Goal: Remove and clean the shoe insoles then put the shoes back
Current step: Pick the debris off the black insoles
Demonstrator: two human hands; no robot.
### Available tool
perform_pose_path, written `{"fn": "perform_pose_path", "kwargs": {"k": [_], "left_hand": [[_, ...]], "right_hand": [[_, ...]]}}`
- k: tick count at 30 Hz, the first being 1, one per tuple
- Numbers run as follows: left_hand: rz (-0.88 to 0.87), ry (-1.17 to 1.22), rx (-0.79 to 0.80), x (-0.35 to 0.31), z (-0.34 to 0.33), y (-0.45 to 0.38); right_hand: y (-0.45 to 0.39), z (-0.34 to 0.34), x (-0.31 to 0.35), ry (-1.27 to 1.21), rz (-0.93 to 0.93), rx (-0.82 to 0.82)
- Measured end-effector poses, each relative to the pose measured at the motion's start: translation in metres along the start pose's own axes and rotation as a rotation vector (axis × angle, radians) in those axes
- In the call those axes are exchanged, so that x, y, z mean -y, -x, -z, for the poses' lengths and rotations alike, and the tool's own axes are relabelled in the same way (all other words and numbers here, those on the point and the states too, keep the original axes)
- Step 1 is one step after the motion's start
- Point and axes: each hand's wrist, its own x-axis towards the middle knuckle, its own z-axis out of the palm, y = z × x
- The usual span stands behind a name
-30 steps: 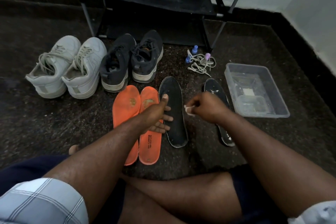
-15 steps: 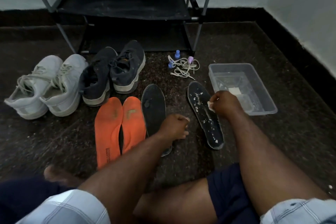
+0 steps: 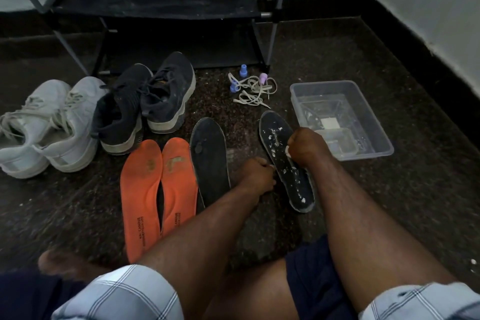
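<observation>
Fingers of the right hand [image 3: 307, 147] are curled into a fist round a small white wad [image 3: 287, 149], which only peeks out at the hand's lower left edge; the fist presses on the upper middle of the right-hand black insole [image 3: 296, 184]. That forearm runs up from the lower right, wrist bent slightly inward. The insole lies flat on the dark speckled floor [image 3: 389, 202], toe end away from the person, its surface flecked with white spots.

The left hand [image 3: 258, 175] sits at the insole's left edge, fingers curled with the tips at or on the rim; whether they truly pinch it cannot be told. Its forearm comes in from the lower centre and crosses the heel of the second black insole [image 3: 207, 153], which lies just left of the first.

Two orange insoles [image 3: 155, 189] lie side by side further left, touching near the toes. Behind them stand a dark pair of sneakers [image 3: 145, 106] and, to the left, a white pair of sneakers [image 3: 46, 125]. A clear plastic tub [image 3: 374, 122] sits just right of the working hand. Loose laces [image 3: 252, 91] with small blue and pink caps lie before the black shoe rack [image 3: 155, 0]. The person sits cross-legged, in checked sleeves.
</observation>
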Motion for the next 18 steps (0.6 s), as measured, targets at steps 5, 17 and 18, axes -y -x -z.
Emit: {"fn": "perform_pose_path", "kwargs": {"k": [5,17,18], "left_hand": [[-0.004,0.033,0.027,0.001,0.005,0.003],[-0.027,-0.021,0.124,0.003,0.038,0.015],[-0.011,-0.031,0.118,0.004,0.047,0.015]], "right_hand": [[0.004,-0.004,0.004,0.046,0.004,-0.027],[0.017,-0.010,0.024,0.032,0.064,0.124],[0.019,-0.011,0.027,0.025,0.073,0.143]]}}
